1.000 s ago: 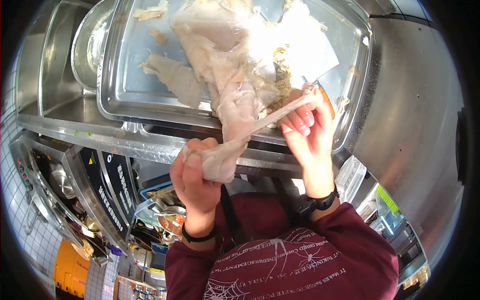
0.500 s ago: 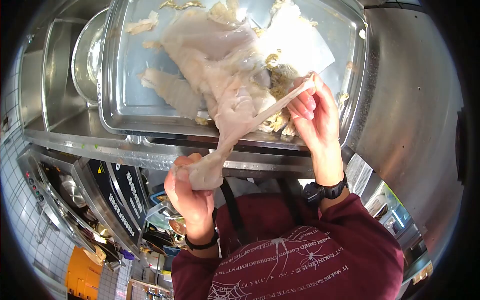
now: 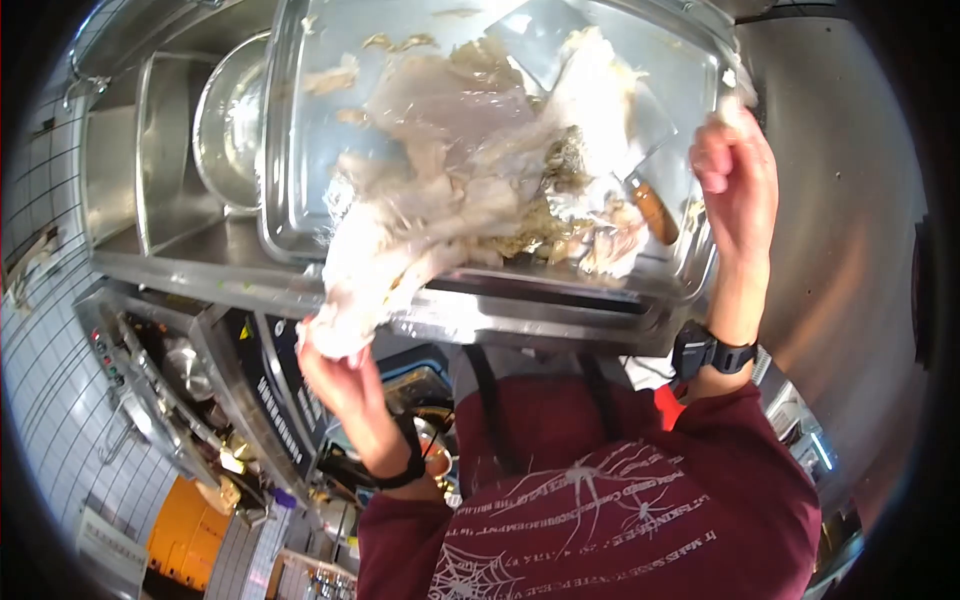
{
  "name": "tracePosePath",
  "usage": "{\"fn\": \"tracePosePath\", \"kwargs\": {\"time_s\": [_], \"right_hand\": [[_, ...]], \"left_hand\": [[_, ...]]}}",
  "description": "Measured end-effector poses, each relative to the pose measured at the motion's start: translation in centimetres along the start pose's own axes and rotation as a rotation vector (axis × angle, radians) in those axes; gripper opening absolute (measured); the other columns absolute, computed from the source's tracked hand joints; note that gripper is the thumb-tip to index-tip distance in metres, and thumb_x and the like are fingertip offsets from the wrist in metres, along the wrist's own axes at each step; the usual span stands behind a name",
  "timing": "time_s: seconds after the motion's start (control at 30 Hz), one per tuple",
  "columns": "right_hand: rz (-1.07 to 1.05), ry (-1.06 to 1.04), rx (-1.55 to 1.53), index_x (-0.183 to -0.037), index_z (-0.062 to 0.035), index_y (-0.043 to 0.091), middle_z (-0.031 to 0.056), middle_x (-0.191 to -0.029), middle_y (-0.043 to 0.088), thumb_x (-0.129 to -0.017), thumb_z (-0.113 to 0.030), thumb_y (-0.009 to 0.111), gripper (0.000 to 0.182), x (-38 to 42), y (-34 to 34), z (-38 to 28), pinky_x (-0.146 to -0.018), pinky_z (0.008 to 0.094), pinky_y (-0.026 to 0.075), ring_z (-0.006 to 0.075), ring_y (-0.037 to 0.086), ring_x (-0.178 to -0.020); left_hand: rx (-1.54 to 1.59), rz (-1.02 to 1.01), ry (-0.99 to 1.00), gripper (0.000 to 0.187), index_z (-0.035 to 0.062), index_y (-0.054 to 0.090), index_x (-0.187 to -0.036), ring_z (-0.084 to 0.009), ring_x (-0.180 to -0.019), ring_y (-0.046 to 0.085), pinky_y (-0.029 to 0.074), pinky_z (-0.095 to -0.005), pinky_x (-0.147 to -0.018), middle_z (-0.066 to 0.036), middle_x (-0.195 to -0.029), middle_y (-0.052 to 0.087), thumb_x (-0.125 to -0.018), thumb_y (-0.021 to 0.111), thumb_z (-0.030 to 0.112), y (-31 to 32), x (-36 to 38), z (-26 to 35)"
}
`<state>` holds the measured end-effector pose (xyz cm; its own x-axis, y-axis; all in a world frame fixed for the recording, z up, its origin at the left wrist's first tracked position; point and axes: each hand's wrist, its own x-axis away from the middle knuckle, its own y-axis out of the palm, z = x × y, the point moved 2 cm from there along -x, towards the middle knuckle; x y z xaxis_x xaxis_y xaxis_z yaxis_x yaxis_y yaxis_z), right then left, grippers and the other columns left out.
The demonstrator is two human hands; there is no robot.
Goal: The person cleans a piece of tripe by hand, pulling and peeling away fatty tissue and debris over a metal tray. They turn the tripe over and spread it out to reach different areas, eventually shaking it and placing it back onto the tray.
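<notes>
A large, pale, slippery mass of tripe-like animal tissue (image 3: 480,170) lies across a clear rectangular tray (image 3: 278,215), with one end drawn over the tray's near edge. My left hand (image 3: 345,375) is closed on that end, just in front of the counter edge. Beyond the tray's right rim, my right hand (image 3: 738,180) is raised with its fingers pinched around a small whitish scrap (image 3: 736,115), blurred by motion. A wooden-handled blade (image 3: 654,210) rests in the tray beside yellowish-brown clumps (image 3: 560,220); tissue partly covers its metal.
Left of the tray, a round metal bowl (image 3: 228,140) stands in a steel sink (image 3: 165,130). A steel counter (image 3: 840,200) runs along the right. Below left are kitchen equipment (image 3: 225,370) and an orange box (image 3: 190,525).
My right hand has moved up and right, away from the stretched strip it was holding. My left hand has shifted left with its end of the tissue. The wooden handle has come into sight.
</notes>
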<state>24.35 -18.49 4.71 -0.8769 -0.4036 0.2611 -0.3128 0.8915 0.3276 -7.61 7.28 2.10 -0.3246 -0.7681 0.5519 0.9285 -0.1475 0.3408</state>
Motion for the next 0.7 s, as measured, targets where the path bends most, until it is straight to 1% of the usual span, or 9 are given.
{"fn": "tracePosePath", "kwargs": {"time_s": [0.17, 0.27, 0.3, 0.4, 0.47, 0.57, 0.6, 0.67, 0.7], "right_hand": [[-0.193, 0.021, 0.684, -0.079, 0.0016, 0.063, -0.0001, -0.067, 0.057, -0.091, -0.015, 0.054, 0.023, -0.5, 2.6, 2.0, -0.057, 0.0207, 0.039, 0.0068, 0.047, -0.057], [-0.158, -0.022, 0.872, -0.082, 0.0010, 0.066, 0.0016, -0.063, 0.057, -0.088, -0.016, 0.058, 0.020, -0.8, 3.2, 2.5, -0.055, 0.0217, 0.039, 0.0067, 0.048, -0.057], [-0.138, -0.099, 0.849, -0.082, 0.0014, 0.067, 0.0017, -0.060, 0.056, -0.086, -0.016, 0.061, 0.019, -1.0, 3.7, 2.6, -0.054, 0.0225, 0.038, 0.0067, 0.049, -0.057], [-0.144, -0.212, 0.867, -0.079, 0.0014, 0.066, 0.0031, -0.059, 0.057, -0.085, -0.015, 0.062, 0.018, -2.3, 5.7, 2.6, -0.053, 0.0221, 0.037, 0.0056, 0.049, -0.056], [-0.174, -0.186, 1.076, -0.083, -0.0006, 0.066, 0.0057, -0.065, 0.059, -0.085, -0.014, 0.060, 0.015, -3.6, 6.5, 2.9, -0.055, 0.0247, 0.039, 0.0105, 0.053, -0.059], [-0.126, -0.465, 1.285, -0.104, -0.0074, 0.060, 0.0095, -0.096, 0.061, -0.083, -0.017, 0.056, 0.023, -4.6, 7.6, 5.0, -0.072, 0.0366, 0.047, 0.0295, 0.059, -0.085], [-0.143, -0.465, 1.285, -0.104, -0.0074, 0.060, 0.0095, -0.096, 0.061, -0.083, -0.017, 0.056, 0.023, -4.4, 8.1, 6.2, -0.072, 0.0366, 0.047, 0.0295, 0.059, -0.085], [-0.323, -0.784, 1.157, -0.104, -0.0097, 0.059, 0.0095, -0.100, 0.060, -0.082, -0.017, 0.056, 0.023, -2.8, 10.6, 7.9, -0.077, 0.0384, 0.047, 0.0293, 0.060, -0.090], [-0.480, -0.669, 1.106, -0.104, -0.0105, 0.059, 0.0089, -0.098, 0.060, -0.082, -0.017, 0.056, 0.023, -1.2, 12.4, 8.9, -0.076, 0.0387, 0.048, 0.0282, 0.060, -0.092]], "left_hand": [[-0.312, -0.086, 0.121, 0.014, 0.0026, 0.049, -0.087, -0.0090, -0.054, 0.042, 0.031, -0.0219, -0.044, -0.002, -0.066, 0.046, -0.088, 0.047, 0.017, 1.2, -0.2, 1.1], [-0.497, -0.115, 0.154, 0.023, -0.0022, 0.053, -0.096, -0.0117, -0.066, 0.050, 0.039, -0.0245, -0.059, -0.006, -0.077, 0.056, -0.088, 0.049, 0.019, 1.5, 0.5, 1.9], [-0.494, -0.106, 0.128, 0.027, -0.0055, 0.054, -0.104, -0.0131, -0.079, 0.054, 0.042, -0.0247, -0.074, -0.007, -0.091, 0.059, -0.088, 0.051, 0.016, 0.9, 0.7, 1.9], [-0.497, -0.087, 0.126, 0.030, -0.0075, 0.054, -0.110, -0.0149, -0.100, 0.055, 0.039, -0.0251, -0.091, -0.009, -0.105, 0.058, -0.087, 0.051, 0.012, 0.0, 0.9, 1.8], [-0.458, -0.085, 0.102, 0.030, -0.0068, 0.055, -0.111, -0.0152, -0.102, 0.056, 0.040, -0.0263, -0.092, -0.009, -0.107, 0.059, -0.088, 0.052, 0.012, -0.3, 1.0, 1.8], [-0.459, -0.029, -0.002, 0.031, -0.0054, 0.051, -0.111, -0.0196, -0.101, 0.058, 0.043, -0.0318, -0.092, -0.013, -0.107, 0.061, -0.086, 0.054, 0.012, -1.4, 0.7, 0.7], [-0.453, -0.015, -0.002, 0.031, -0.0054, 0.051, -0.111, -0.0196, -0.101, 0.058, 0.043, -0.0318, -0.092, -0.013, -0.107, 0.061, -0.086, 0.054, 0.012, -1.8, 0.5, 0.4], [-0.343, -0.062, -0.043, 0.029, -0.0051, 0.054, -0.113, -0.0158, -0.100, 0.056, 0.041, -0.0288, -0.092, -0.010, -0.106, 0.060, -0.087, 0.055, 0.010, -2.2, 0.6, -0.1], [-0.283, -0.040, -0.019, 0.025, -0.0011, 0.051, -0.104, -0.0185, -0.097, 0.057, 0.044, -0.0310, -0.087, -0.010, -0.101, 0.059, -0.081, 0.055, 0.009, -1.9, 0.6, -0.6]]}}
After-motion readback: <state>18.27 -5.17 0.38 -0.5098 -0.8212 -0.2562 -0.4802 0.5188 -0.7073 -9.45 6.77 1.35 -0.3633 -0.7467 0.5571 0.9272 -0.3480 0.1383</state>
